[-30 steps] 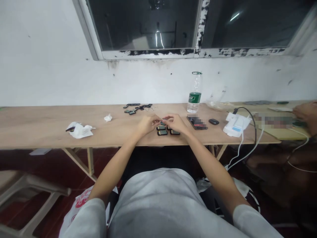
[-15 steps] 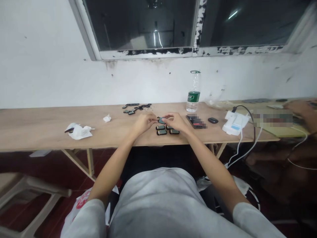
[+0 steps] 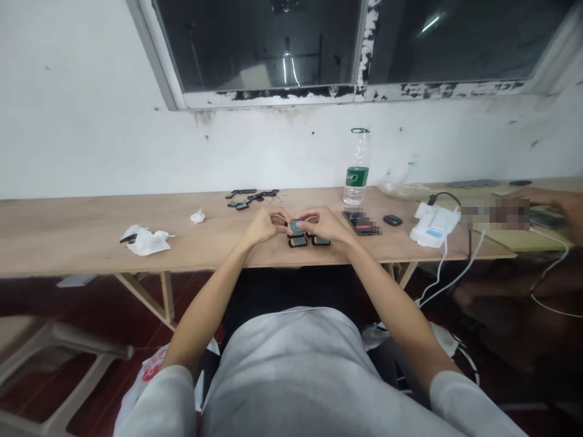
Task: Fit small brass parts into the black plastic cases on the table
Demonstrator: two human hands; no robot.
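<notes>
My left hand [image 3: 265, 224] and my right hand [image 3: 321, 223] meet over the wooden bench [image 3: 82, 237], both pinching one small dark flat part [image 3: 296, 226] between their fingertips. Just below the hands lie two more such parts, one [image 3: 297, 241] on the left and one [image 3: 320, 241] on the right. A loose group of several similar dark parts [image 3: 249, 198] lies farther back on the bench, near the wall.
A crumpled white tissue [image 3: 144, 240] and a smaller scrap [image 3: 197, 216] lie to the left. A water bottle [image 3: 356, 173], a phone [image 3: 361, 222], a black oval thing [image 3: 392, 220] and a white charger with cables [image 3: 433, 226] stand right. Another person's hand [image 3: 553, 203] works far right.
My hands have drawn closer together and both now pinch the small dark part. The other person's hand at the far right has shifted.
</notes>
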